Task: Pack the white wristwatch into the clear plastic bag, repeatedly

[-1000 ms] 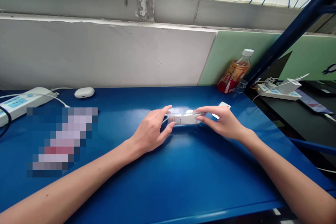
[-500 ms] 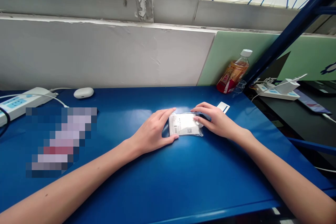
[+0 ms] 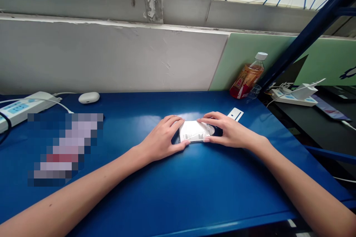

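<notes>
A small white packet [image 3: 193, 129] with a printed label and a glossy plastic wrapping lies at the middle of the blue table. My left hand [image 3: 164, 137] grips its left end, with fingertips at the far corner and the thumb on the near corner. At the other end my right hand [image 3: 224, 127] has its fingers on the far edge and its thumb on the near edge. Just behind my right hand lies a white card [image 3: 236, 114] with a dark stripe, partly covered by that hand.
Back right, a bottle [image 3: 247, 76] of reddish drink leans against the green panel beside a blue metal post [image 3: 303, 37]. A white earbud case [image 3: 89, 97] and a power strip [image 3: 25, 109] stand at the back left. A blurred-out item [image 3: 68, 144] lies left of my forearm.
My right hand has shifted slightly left, its thumb moving from the packet's top to its near edge. The packet's face now looks brighter and tilted. My left hand has hardly moved.
</notes>
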A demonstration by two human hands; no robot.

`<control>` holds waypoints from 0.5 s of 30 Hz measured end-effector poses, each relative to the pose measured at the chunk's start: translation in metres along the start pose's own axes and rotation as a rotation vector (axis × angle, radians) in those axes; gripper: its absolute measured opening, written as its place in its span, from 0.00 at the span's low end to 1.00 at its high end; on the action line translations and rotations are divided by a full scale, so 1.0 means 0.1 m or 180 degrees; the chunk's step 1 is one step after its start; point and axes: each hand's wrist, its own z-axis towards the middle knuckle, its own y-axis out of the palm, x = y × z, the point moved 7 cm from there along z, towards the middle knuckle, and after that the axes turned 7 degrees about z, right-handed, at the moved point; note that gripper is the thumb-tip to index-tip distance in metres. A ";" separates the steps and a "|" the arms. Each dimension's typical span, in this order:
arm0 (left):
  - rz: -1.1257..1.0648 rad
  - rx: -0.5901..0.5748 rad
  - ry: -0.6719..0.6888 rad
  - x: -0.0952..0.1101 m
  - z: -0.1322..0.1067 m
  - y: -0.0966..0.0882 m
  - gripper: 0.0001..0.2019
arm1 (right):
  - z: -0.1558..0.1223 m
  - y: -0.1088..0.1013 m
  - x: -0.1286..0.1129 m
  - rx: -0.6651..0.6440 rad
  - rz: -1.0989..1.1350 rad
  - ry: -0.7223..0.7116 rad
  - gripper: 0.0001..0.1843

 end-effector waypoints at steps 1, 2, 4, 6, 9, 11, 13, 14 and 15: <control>0.0001 -0.0009 0.0001 0.00 0.00 0.00 0.29 | 0.00 0.01 0.00 -0.0002 -0.0020 -0.0027 0.32; 0.0012 -0.0024 0.0013 0.00 0.00 0.00 0.29 | 0.00 0.01 0.00 0.0000 -0.0034 -0.0048 0.32; 0.0053 -0.0076 0.0054 0.01 0.01 0.01 0.28 | 0.00 0.01 0.00 0.0007 -0.0051 -0.0066 0.32; 0.0099 -0.0133 0.0092 0.02 0.02 0.01 0.26 | 0.00 0.02 -0.01 0.0008 -0.0057 -0.0066 0.32; 0.0141 -0.0205 0.0131 0.04 0.03 0.01 0.26 | 0.00 0.03 -0.03 -0.0012 -0.0019 -0.0049 0.32; 0.0154 -0.0234 0.0137 0.04 0.03 0.00 0.25 | 0.00 0.03 -0.04 -0.0027 0.0009 -0.0009 0.31; 0.0172 -0.0282 0.0124 0.05 0.03 0.00 0.25 | 0.00 0.03 -0.04 -0.0047 0.0017 0.0051 0.31; 0.0181 -0.0312 0.0122 0.05 0.03 0.01 0.25 | 0.00 0.03 -0.04 -0.0053 0.0024 0.0080 0.31; 0.0185 -0.0335 0.0120 0.05 0.03 0.01 0.25 | 0.00 0.03 -0.04 -0.0056 0.0036 0.0104 0.31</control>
